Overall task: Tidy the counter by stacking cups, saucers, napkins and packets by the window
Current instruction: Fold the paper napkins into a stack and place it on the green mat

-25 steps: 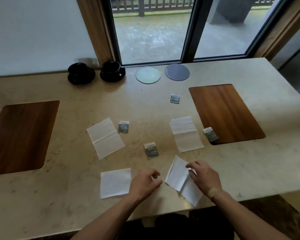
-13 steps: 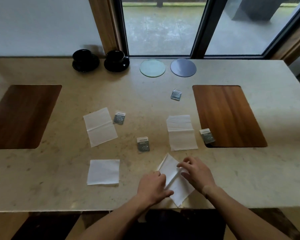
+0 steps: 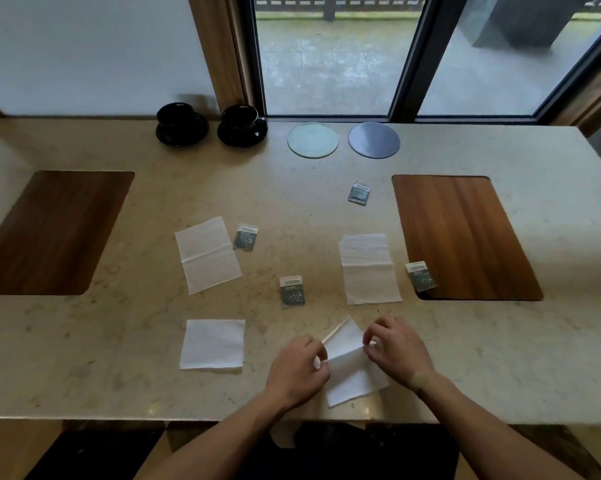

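A white napkin (image 3: pixel 351 368) lies near the counter's front edge, partly folded, with its far corner lifted. My left hand (image 3: pixel 297 367) pinches its left edge and my right hand (image 3: pixel 398 348) pinches its right edge. Three more napkins lie flat: a folded square (image 3: pixel 213 344), one at left centre (image 3: pixel 207 253) and one at right centre (image 3: pixel 368 268). Several dark packets are scattered: near the left napkin (image 3: pixel 246 238), mid-counter (image 3: pixel 292 291), by the right inlay (image 3: pixel 420 276) and further back (image 3: pixel 358 192). Two black cups on saucers (image 3: pixel 182 124) (image 3: pixel 242 126) stand by the window.
A pale green round coaster (image 3: pixel 313 139) and a grey one (image 3: pixel 374 140) lie by the window sill. Two dark wooden inlays sit in the marble counter (image 3: pixel 84 358), one at the left (image 3: pixel 49 230) and one at the right (image 3: pixel 462 233). The wall bounds the back left.
My left hand came over from beside the napkin and took its left edge. Both hands have been folding the napkin, whose far corner now stands up. The view shifted slightly.
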